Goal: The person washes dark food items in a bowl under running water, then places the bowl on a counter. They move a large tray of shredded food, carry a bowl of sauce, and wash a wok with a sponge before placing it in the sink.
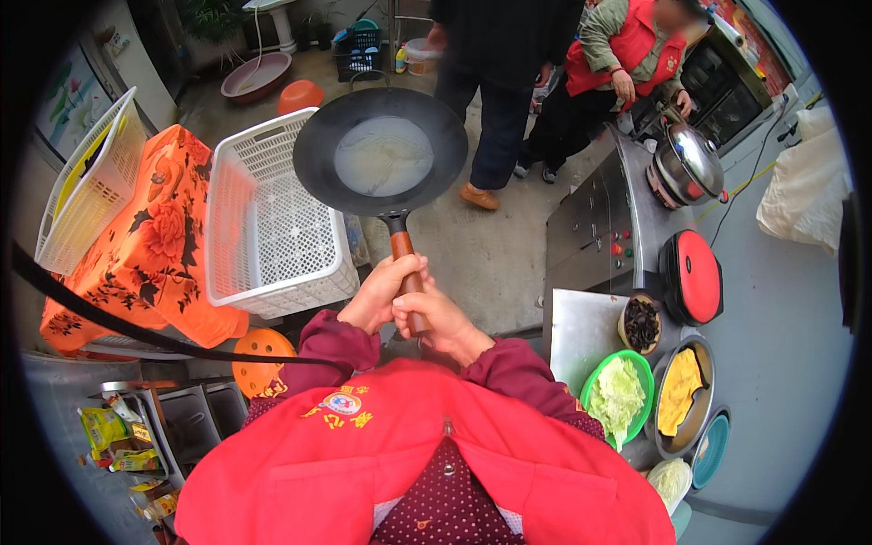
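A dark wok point(315, 160) with a wooden handle point(402, 245) is held out in front of me, with pale cloudy liquid point(385, 155) pooled in its middle. My left hand point(388, 286) wraps the handle partway along. Closer to my body, my right hand point(439, 317) grips the handle's near end, touching the left. To the left of the wok, and partly behind it, stands a white plastic basket point(279, 204) with perforated walls; I see nothing inside it.
Two people stand beyond the wok; one, in a red vest point(630, 41), is by a lidded steel pot point(688, 163). On the right counter are a green basket of cabbage leaves point(616, 395), a steel bowl point(708, 361) and a red electric griddle point(691, 276). An orange cloth-covered table point(157, 238) stands left.
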Available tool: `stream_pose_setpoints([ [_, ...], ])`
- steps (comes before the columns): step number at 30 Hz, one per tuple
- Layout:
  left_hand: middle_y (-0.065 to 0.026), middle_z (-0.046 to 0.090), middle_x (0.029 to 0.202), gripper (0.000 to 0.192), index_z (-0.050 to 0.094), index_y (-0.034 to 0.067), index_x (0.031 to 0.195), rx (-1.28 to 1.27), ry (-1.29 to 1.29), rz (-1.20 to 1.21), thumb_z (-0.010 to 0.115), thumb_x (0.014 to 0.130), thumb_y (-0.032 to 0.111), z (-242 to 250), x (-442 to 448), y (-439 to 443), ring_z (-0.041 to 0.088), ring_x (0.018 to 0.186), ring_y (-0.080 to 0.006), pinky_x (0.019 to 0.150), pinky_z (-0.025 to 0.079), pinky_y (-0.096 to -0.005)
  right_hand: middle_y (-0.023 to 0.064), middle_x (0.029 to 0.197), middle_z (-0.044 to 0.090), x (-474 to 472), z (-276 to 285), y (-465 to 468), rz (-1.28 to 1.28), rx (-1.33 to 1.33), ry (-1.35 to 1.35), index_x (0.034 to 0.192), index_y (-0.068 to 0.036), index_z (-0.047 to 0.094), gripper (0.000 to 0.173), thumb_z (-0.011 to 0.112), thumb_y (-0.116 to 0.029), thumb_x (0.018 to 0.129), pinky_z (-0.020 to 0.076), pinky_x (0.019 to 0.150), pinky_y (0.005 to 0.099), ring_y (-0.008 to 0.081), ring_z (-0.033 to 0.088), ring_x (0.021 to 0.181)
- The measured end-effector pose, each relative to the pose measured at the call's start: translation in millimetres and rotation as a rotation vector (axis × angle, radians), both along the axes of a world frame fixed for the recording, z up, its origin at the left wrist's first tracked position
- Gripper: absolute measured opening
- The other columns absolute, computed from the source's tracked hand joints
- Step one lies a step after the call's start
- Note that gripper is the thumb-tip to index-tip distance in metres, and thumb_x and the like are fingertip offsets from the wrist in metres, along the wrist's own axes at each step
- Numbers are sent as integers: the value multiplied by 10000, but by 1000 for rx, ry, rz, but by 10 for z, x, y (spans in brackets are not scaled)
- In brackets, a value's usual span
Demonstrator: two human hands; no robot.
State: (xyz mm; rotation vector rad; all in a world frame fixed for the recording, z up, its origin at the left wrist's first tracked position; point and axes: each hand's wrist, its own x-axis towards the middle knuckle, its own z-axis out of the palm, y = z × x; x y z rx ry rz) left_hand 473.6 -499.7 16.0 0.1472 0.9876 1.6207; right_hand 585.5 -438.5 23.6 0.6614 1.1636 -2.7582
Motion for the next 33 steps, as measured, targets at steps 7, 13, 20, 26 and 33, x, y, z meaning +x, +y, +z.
stream_pose_setpoints([
  [7, -47, 550, 769, 183, 514, 44, 896, -34, -13, 113, 604, 836, 192, -45, -848, 1566, 577, 747, -174, 657, 494, -300, 23, 699, 536, -921, -13, 1684, 110, -36, 41, 890, -82, 500, 207, 641, -188, 781, 429, 469, 256, 120, 532, 567],
  [13, -61, 563, 740, 138, 516, 66, 836, -21, -63, 140, 587, 841, 184, -42, -1671, 2630, 576, 748, -216, 734, 495, -361, 37, 693, 524, -1759, 61, 2794, 160, -41, 38, 864, -68, 473, 164, 597, -159, 807, 447, 475, 249, 136, 531, 549],
  [20, -79, 564, 734, 174, 517, 56, 807, -24, -33, 133, 586, 841, 212, -161, -2955, 3706, 579, 745, -219, 721, 497, -359, 33, 695, 529, -3030, -54, 3863, 134, -25, 55, 879, -74, 480, 186, 615, -173, 797, 448, 477, 255, 132, 534, 553],
  [26, -60, 553, 746, 163, 495, 69, 883, -37, -30, 116, 605, 833, 178, -52, -4123, 4575, 574, 742, -210, 708, 502, -348, 35, 712, 543, -4195, -74, 4701, 111, -30, 61, 899, -82, 495, 212, 640, -181, 782, 443, 472, 273, 130, 542, 570],
  [33, -58, 550, 742, 162, 498, 65, 842, -60, 7, 90, 605, 834, 187, -23, -5435, 5657, 567, 753, -206, 704, 496, -338, 37, 732, 535, -5492, -91, 5761, 85, -69, 74, 918, -76, 485, 212, 624, -178, 793, 448, 489, 271, 133, 539, 586],
])
